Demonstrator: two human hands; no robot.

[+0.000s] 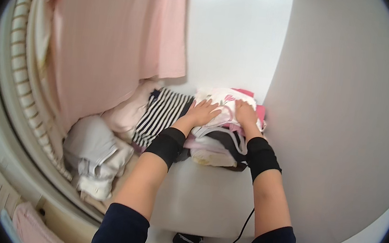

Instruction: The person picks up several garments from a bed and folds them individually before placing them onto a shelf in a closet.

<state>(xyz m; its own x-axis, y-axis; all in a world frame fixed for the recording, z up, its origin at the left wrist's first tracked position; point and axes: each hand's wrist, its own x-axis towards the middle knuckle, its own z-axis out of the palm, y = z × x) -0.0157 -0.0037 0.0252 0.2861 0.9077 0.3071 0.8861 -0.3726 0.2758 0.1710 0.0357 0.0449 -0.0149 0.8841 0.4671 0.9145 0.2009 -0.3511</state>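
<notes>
My left hand [202, 113] lies palm down, fingers spread, on the left part of a folded white garment [215, 94] with a pink flower print. My right hand [246, 113] touches the same garment near its right side. Its fingers look bent, and whether they pinch the cloth is hidden. The garment tops a pile of folded clothes, with pink cloth [260, 111] showing at its right edge. In front of it lies a dark garment [222, 136] with a light trim, over pale folded cloth [212, 157]. A black-and-white striped garment [167, 109] sits just left of my left hand.
Pink cloth [118, 35] hangs over the left side of the cabinet shelf [204, 200]. Grey and white folded clothes [94, 146] lie below it. The cabinet's side wall [333, 118] stands at the right. A black cable [239, 233] runs down by my right forearm.
</notes>
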